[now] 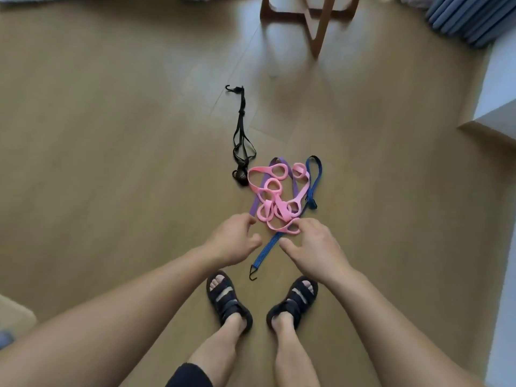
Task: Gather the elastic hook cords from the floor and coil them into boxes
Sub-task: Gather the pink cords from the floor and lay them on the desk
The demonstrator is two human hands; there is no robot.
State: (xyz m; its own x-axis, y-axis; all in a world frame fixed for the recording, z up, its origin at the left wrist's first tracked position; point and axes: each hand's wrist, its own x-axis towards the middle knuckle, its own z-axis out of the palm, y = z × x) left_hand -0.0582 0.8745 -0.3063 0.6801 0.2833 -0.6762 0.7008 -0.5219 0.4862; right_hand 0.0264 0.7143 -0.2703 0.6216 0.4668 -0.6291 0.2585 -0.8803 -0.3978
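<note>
A tangle of cords lies on the wooden floor in front of my feet. A pink looped band (pixel 272 191) sits on top of a purple strap (pixel 279 164) and a blue hook cord (pixel 266 248), whose black hook (pixel 252 275) points toward my sandals. A black hook cord (pixel 242 129) stretches away to the upper left. My left hand (pixel 233 241) hovers over the near left edge of the pile, fingers apart, holding nothing. My right hand (pixel 315 247) reaches in from the right, fingertips at the nearest pink loop, fingers spread.
A wooden chair leg frame (pixel 312 20) stands at the back. A blue-grey ribbed object (pixel 469 20) is at the top right beside a white wall corner (pixel 491 115). A beige edge (pixel 14 317) shows at the lower left. No box is visible.
</note>
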